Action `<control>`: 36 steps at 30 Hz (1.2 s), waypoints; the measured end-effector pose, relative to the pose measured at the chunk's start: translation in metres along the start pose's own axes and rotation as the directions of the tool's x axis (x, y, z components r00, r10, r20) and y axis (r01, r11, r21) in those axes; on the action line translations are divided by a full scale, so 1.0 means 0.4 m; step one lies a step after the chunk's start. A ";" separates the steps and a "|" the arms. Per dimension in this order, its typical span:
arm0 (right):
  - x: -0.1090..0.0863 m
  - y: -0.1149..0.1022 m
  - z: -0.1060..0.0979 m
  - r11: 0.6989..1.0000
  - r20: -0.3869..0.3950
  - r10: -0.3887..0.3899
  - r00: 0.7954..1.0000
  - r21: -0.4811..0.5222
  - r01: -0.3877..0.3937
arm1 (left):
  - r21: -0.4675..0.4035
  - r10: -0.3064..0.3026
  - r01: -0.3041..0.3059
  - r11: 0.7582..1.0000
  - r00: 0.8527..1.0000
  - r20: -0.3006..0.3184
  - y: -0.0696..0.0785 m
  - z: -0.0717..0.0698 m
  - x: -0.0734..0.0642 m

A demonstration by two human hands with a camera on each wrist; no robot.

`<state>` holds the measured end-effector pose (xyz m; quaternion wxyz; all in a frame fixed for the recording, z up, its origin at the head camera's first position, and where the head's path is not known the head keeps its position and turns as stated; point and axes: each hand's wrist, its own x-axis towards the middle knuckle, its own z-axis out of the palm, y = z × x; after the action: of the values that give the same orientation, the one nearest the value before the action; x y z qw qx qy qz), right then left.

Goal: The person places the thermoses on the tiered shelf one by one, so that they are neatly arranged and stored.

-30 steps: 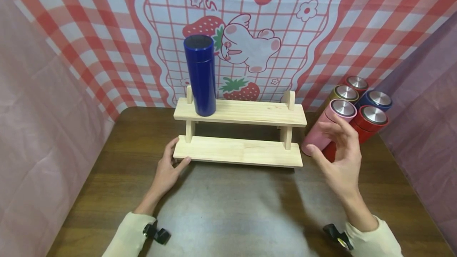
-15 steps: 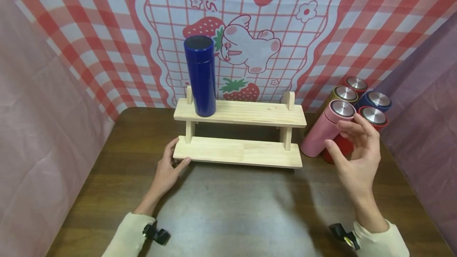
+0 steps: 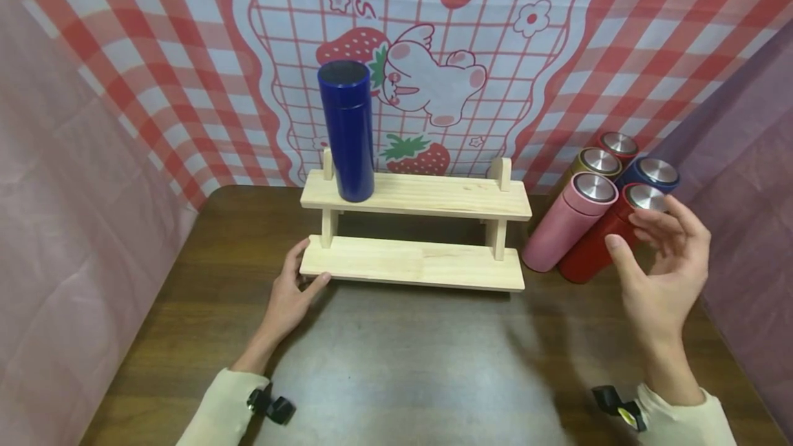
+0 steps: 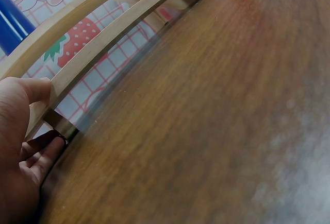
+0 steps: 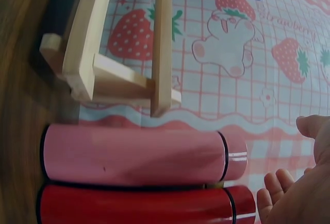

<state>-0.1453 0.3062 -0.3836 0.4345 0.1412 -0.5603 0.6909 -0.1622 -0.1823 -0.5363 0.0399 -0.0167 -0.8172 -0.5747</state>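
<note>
A two-tier wooden rack [image 3: 411, 261] stands in the middle of the table, with a tall dark blue thermos bottle [image 3: 349, 136] upright on the left of its upper board. My left hand [image 3: 290, 301] grips the left end of the lower board; in the left wrist view the thumb lies over it and fingers reach below. My right hand [image 3: 669, 281], fingers spread and slightly bent, is in front of a red thermos bottle [image 3: 591, 246] with a steel-topped lid, holding nothing. Beside the red one, on its left, stands a pink thermos bottle [image 3: 564, 229]; both show in the right wrist view.
Behind these two bottles stand a blue bottle [image 3: 655, 172], a gold-rimmed bottle [image 3: 597, 160] and another red-rimmed bottle [image 3: 618, 144], mostly hidden. A strawberry-print cloth [image 3: 434, 74] hangs behind the wooden table [image 3: 396, 363]. Pink cloths hang at both sides.
My right hand has moved rightward, from in front of the pink bottle to the front of the red one, uncovering both. The left hand, rack and bottles have stayed in place.
</note>
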 end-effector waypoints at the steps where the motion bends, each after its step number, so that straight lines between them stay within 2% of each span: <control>1: 0.003 0.001 -0.005 1.000 -0.009 -0.002 1.000 -0.001 0.002 | -0.001 0.003 -0.003 1.000 1.000 0.000 0.001 -0.001 -0.002; 8: 0.024 0.006 -0.051 0.997 -0.076 0.001 0.997 -0.081 -0.007 | 0.018 0.022 -0.022 1.000 1.000 -0.011 0.003 0.000 -0.003; 13: 0.033 0.013 -0.071 0.975 -0.106 -0.002 0.994 -0.222 -0.022 | 0.026 0.046 -0.046 0.999 0.998 -0.030 0.000 0.002 -0.004; 15: 0.034 0.013 -0.072 0.948 -0.105 -0.005 0.994 -0.316 -0.028 | 0.026 0.057 -0.056 0.998 0.998 -0.030 -0.004 0.002 -0.002; 19: 0.032 0.001 -0.062 0.873 -0.112 -0.006 0.994 -0.485 -0.050 | 0.030 0.057 -0.056 0.998 0.998 -0.036 -0.023 0.000 0.003; 22: 0.030 -0.009 -0.051 0.822 -0.118 0.000 0.993 -0.565 -0.067 | 0.040 0.072 -0.070 0.997 0.996 -0.049 -0.029 0.000 0.004; 25: 0.030 -0.012 -0.047 0.794 -0.115 0.005 0.993 -0.603 -0.074 | 0.029 0.071 -0.070 0.997 0.997 -0.041 -0.017 -0.001 0.000; 30: 0.032 -0.004 -0.054 0.789 -0.116 0.016 0.993 -0.609 -0.084 | 0.029 0.051 -0.050 0.998 0.998 -0.027 -0.005 -0.002 -0.003; 36: 0.035 0.013 -0.070 0.775 -0.100 0.039 0.994 -0.625 -0.093 | 0.038 0.105 -0.103 0.994 0.993 -0.049 -0.011 0.000 -0.004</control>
<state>-0.1493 0.3375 -0.3869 0.4545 -0.0599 -0.7452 0.4843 -0.1608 -0.1839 -0.5407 0.0910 -0.0439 -0.8241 -0.5573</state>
